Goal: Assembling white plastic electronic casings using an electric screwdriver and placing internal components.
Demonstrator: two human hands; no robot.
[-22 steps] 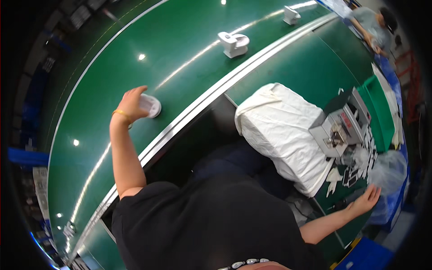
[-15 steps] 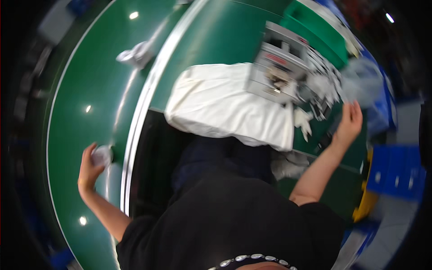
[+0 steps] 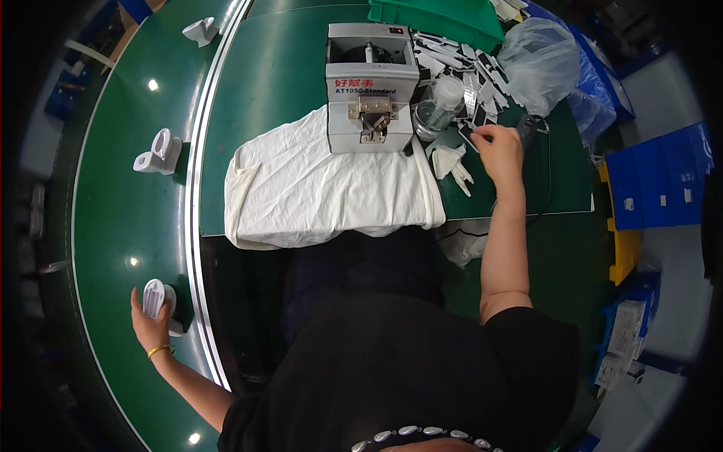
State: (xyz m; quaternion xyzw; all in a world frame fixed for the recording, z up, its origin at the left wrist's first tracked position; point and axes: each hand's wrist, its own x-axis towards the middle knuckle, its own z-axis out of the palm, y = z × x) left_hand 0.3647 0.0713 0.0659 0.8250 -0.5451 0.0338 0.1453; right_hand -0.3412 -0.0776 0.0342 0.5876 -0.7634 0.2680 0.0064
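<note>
My left hand [image 3: 153,324] is on the green belt [image 3: 105,233] at the left, its fingers around a white molded plastic part [image 3: 155,296] with an oval slotted face. Farther up the belt stands another white part [image 3: 160,153], rounded and two-lobed. My right hand [image 3: 498,154] reaches over the green table, thumb and fingers pinched at a narrow black-and-white strip [image 3: 468,138]. A pile of similar strips [image 3: 482,83] lies just beyond it. Left of this hand is a crumpled off-white glove-like piece [image 3: 452,166].
A grey benchtop machine [image 3: 370,90] stands on a white cloth [image 3: 331,188] at the table's front. Beside it is a clear bottle [image 3: 437,113]. Behind are a green bin [image 3: 444,19] and a clear plastic bag [image 3: 538,64]. A dark corded tool [image 3: 529,132] lies right. Blue bins [image 3: 655,184] stand at far right.
The view has turned, and the machine and cloth now appear farther left. My right hand has come from near the plastic bag to the strips. My left hand stays at a white part.
</note>
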